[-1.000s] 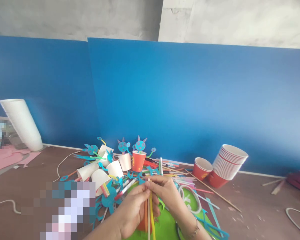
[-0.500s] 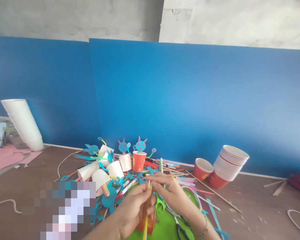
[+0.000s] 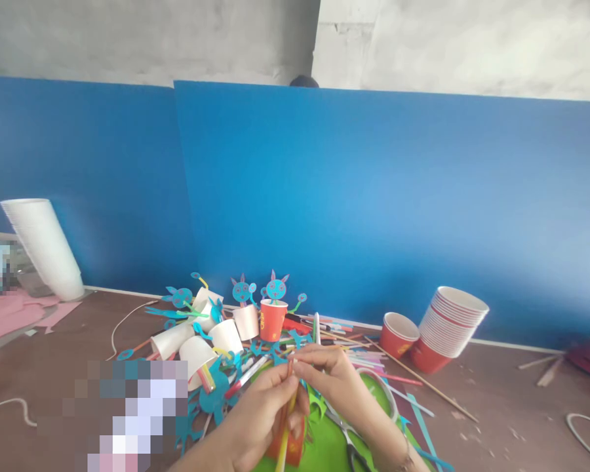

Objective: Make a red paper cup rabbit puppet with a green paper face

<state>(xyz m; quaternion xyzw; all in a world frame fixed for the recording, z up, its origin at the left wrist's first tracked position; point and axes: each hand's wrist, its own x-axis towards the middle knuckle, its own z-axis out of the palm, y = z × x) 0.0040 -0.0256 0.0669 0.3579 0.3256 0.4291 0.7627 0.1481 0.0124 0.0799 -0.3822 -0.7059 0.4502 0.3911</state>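
Note:
Low in the centre, my left hand (image 3: 260, 406) is closed around a yellow straw (image 3: 282, 449), with an orange strip beside it in the same grip. The straw slants up between the fingers. Fingertips of my right hand (image 3: 332, 377) are pinched at its upper end, where a small white bit shows; how much of it they grip is partly hidden. Below the hands a red paper cup (image 3: 297, 447) rests on a green sheet (image 3: 324, 452). Black-handled scissors (image 3: 354, 452) lie partly open under my right wrist. A roll of tape (image 3: 392, 400) is just right of that wrist.
Ahead stand paper cups with blue cat-like figures (image 3: 276, 288), among tipped white cups (image 3: 227, 335), markers and straws. Stacked cups (image 3: 450, 321) lean at right, beside a red cup (image 3: 398, 334). A white cup stack (image 3: 46, 249) stands left. A blue partition (image 3: 349, 196) closes the back.
My hands stay together; the straw's lower end has swung slightly left and my right fingers cover more of its tip. A dark rounded shape now shows above the partition.

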